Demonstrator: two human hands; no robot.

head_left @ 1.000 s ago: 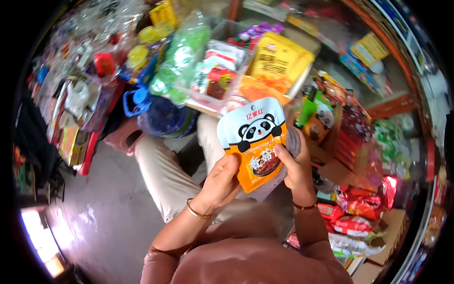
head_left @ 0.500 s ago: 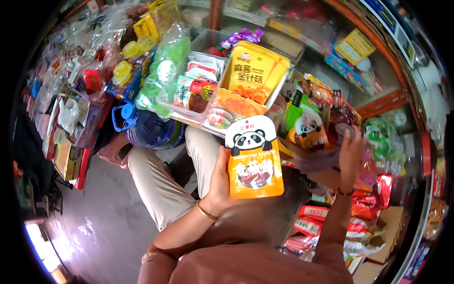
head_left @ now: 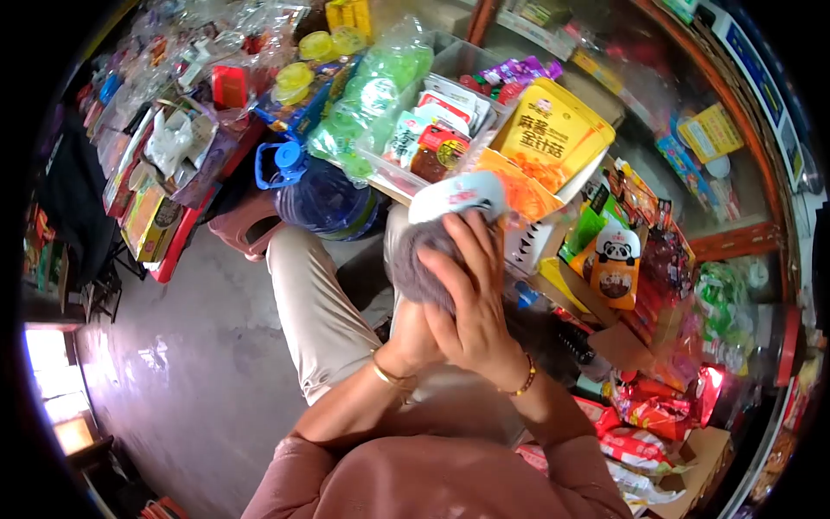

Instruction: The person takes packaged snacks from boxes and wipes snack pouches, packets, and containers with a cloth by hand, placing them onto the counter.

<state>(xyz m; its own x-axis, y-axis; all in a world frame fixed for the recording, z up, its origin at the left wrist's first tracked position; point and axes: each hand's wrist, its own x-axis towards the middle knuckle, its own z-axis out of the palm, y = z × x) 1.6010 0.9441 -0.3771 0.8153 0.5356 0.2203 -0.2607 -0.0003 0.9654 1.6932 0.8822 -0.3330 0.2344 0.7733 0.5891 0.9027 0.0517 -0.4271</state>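
In front of my lap I hold a snack packet [head_left: 456,195] whose white top shows; most of it is covered. My left hand [head_left: 413,339] grips it from below, fingers largely hidden. Over the packet's face lies a grey-purple cloth [head_left: 421,259], pressed flat by my right hand [head_left: 474,298], whose fingers curve over it. Beyond the hands, a plastic tub [head_left: 393,177] holds small sauce packets, and large yellow pouches [head_left: 558,134] stand in the container beside it. To the right, an orange panda packet [head_left: 616,270] sits among other snack packets.
A blue water jug [head_left: 324,201] stands on the floor by my knee. Plastic-wrapped goods [head_left: 203,56] are heaped at the far left. At lower right, a cardboard box [head_left: 705,467] holds red and white packets. Glass cabinet doors [head_left: 605,65] rise behind the containers.
My right hand has come from the right with the cloth onto the packet's face, covering the panda print. The view has shifted, so the surroundings appear farther right.
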